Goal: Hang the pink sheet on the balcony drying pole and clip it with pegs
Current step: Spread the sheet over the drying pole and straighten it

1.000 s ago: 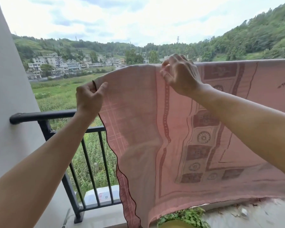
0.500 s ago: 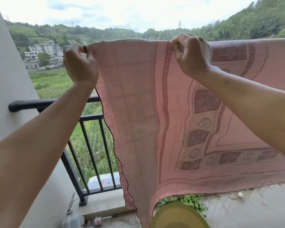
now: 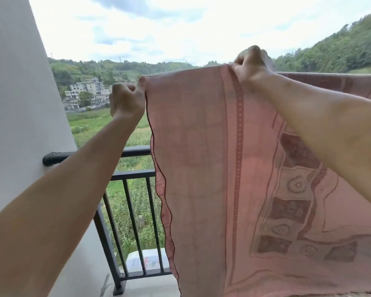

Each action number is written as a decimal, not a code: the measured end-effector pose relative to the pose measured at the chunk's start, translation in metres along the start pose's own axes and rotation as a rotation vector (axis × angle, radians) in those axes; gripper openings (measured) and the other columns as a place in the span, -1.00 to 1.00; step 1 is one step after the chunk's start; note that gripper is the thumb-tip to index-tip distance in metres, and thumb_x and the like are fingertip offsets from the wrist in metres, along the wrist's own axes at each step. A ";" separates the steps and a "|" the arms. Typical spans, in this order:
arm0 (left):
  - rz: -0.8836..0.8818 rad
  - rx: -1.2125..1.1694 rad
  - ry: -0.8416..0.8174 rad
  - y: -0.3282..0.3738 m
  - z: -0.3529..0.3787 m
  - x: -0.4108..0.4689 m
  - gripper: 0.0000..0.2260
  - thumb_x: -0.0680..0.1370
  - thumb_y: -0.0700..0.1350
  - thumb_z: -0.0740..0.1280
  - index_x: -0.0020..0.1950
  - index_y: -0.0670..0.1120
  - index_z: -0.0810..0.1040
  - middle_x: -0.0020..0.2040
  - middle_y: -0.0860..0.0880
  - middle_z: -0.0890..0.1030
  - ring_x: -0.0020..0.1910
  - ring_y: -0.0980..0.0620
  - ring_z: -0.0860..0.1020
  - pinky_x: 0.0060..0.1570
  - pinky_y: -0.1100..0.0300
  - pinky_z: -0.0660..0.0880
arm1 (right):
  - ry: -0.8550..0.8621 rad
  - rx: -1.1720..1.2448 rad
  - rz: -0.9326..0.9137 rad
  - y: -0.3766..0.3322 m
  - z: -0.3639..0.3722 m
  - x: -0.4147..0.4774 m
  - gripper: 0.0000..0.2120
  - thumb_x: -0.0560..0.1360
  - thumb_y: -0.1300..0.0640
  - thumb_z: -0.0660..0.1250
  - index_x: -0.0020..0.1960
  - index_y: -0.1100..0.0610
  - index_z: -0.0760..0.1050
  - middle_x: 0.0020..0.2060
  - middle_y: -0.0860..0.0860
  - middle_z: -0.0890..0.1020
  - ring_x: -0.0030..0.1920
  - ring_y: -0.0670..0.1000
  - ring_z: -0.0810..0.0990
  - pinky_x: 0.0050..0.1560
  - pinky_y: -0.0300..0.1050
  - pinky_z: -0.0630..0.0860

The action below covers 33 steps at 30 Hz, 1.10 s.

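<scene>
The pink sheet [image 3: 197,159], patterned with darker red borders and flower squares, hangs spread in front of me over a line that it hides. My left hand [image 3: 126,101] pinches its top left corner. Further right, my right hand [image 3: 252,63] grips the top edge beside the dotted stripe. The sheet's left edge falls in a wavy line down to the floor level. No drying pole or pegs show in this view.
A black balcony railing [image 3: 135,174] runs from the white wall [image 3: 19,103] on the left to behind the sheet. A white box [image 3: 146,261] lies below, outside the bars. Fields, buildings and wooded hills lie beyond.
Both hands have raised the sheet's top edge and pulled it taut. My left hand shifted to the top left corner, and the view tilted upward.
</scene>
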<state>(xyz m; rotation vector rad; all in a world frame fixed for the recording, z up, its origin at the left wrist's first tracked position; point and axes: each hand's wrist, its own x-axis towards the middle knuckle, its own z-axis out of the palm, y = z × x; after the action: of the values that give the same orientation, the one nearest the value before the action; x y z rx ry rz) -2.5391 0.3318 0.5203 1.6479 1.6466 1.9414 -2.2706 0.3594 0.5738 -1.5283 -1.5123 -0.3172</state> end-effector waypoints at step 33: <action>0.948 0.395 -0.134 0.024 0.097 -0.050 -0.67 0.55 0.07 0.24 0.15 -0.13 0.52 0.09 -0.12 0.54 0.06 -0.07 0.48 0.07 0.04 0.35 | 0.102 -0.220 -0.491 0.088 -0.008 -0.058 -0.50 0.59 -0.22 0.02 0.17 0.11 0.53 0.06 0.12 0.63 -0.02 0.14 0.59 0.04 -0.01 0.41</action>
<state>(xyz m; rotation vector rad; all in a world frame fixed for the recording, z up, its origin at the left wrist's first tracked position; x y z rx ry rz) -2.4337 0.3504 0.4895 3.0491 1.3584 1.7574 -2.2019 0.3328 0.4982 -1.2614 -1.8040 -0.8566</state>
